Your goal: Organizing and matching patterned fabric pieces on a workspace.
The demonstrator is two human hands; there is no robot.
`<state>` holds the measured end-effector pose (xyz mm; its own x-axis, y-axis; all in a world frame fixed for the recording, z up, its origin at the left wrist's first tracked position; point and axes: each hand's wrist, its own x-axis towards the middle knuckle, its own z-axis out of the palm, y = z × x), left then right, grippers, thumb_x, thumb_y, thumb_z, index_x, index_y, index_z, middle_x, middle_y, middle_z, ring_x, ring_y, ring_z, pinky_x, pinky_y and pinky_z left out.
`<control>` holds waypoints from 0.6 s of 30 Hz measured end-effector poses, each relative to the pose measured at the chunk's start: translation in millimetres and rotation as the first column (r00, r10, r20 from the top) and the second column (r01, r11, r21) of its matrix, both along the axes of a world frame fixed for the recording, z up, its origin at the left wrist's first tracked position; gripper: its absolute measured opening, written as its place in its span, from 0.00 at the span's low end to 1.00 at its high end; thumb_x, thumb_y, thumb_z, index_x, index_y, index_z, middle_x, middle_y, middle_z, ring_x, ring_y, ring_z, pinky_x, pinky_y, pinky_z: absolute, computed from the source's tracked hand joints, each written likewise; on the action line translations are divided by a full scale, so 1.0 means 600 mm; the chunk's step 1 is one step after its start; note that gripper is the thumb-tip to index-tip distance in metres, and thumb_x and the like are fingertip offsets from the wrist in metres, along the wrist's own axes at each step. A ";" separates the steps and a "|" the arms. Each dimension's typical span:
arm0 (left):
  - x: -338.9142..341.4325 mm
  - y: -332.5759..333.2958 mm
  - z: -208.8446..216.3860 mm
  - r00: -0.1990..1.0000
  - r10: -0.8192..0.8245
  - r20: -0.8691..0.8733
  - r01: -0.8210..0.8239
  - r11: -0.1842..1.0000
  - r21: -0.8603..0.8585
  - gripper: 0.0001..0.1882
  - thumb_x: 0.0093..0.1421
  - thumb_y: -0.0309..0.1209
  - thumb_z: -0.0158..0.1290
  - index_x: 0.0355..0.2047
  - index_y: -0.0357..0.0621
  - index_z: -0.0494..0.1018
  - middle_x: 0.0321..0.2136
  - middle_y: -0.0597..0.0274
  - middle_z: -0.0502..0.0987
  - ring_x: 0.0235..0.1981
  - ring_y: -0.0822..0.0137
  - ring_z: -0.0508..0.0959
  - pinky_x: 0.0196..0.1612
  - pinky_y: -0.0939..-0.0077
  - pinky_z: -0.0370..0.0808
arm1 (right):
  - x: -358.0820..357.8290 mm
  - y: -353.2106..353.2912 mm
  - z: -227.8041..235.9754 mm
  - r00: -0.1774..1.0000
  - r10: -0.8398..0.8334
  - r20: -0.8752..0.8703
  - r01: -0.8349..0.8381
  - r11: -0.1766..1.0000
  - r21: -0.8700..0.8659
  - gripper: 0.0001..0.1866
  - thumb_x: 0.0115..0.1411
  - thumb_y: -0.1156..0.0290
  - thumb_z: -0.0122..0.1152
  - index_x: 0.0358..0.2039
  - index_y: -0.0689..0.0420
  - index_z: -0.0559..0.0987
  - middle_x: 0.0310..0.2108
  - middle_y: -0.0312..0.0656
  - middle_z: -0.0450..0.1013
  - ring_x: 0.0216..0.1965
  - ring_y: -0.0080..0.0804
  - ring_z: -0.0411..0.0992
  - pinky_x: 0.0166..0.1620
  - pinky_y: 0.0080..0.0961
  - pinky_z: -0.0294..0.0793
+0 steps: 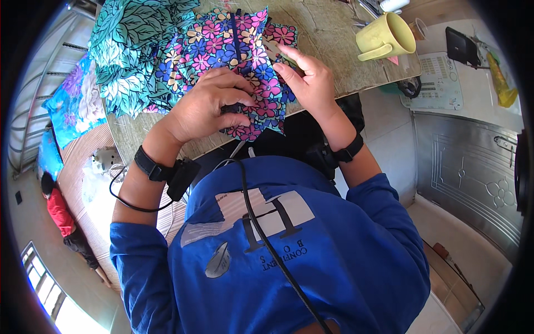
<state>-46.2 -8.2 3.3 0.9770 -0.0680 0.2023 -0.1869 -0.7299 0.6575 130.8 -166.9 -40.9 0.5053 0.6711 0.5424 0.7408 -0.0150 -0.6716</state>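
Note:
A piece of floral cloth (266, 83) in pink, navy and cream lies across the near edge of the table, with a dark narrow strip (236, 36) running down its far part. My left hand (211, 103) rests on the cloth's left side, fingers arched and thumb apart from them. On the right side, my right hand (311, 80) has its thumb and index finger stretched out and spread, the tips at the cloth's edge. Its other fingers are mostly hidden. Left of the floral cloth is a heap of green leaf-patterned cloth (130, 50).
A yellow mug-like cup (385, 38) lies tilted on the wooden table (328, 28) at the far right. Past that edge are a whitish panel (436, 83) and a metal door (473, 172). A person in red (60, 214) is at the far left. A cable (250, 200) crosses my shirt.

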 end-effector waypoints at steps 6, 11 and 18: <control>-0.003 0.007 -0.006 0.999 -0.027 0.038 0.028 0.999 -0.019 0.10 0.47 0.27 0.64 0.31 0.46 0.78 0.41 0.65 0.77 0.47 0.58 0.73 0.53 0.66 0.68 | 0.001 -0.001 -0.003 1.000 0.001 -0.010 -0.001 1.000 -0.020 0.20 0.54 0.54 0.67 0.44 0.50 0.81 0.30 0.42 0.79 0.27 0.35 0.77 0.29 0.26 0.74; 0.001 -0.001 -0.007 0.991 -0.032 0.132 0.019 0.995 0.096 0.09 0.45 0.25 0.63 0.29 0.46 0.77 0.40 0.65 0.77 0.46 0.58 0.74 0.51 0.64 0.71 | 0.003 0.000 -0.004 1.000 0.006 0.006 -0.006 1.000 0.004 0.20 0.53 0.55 0.68 0.44 0.51 0.81 0.29 0.42 0.79 0.26 0.35 0.76 0.28 0.27 0.74; 0.001 -0.009 -0.012 0.968 -0.019 0.250 -0.038 0.974 0.222 0.09 0.43 0.26 0.61 0.27 0.48 0.76 0.38 0.67 0.78 0.43 0.58 0.76 0.53 0.62 0.72 | 0.000 0.001 0.003 1.000 0.010 0.027 -0.010 1.000 -0.007 0.20 0.54 0.56 0.68 0.44 0.51 0.81 0.30 0.43 0.79 0.27 0.37 0.77 0.29 0.27 0.74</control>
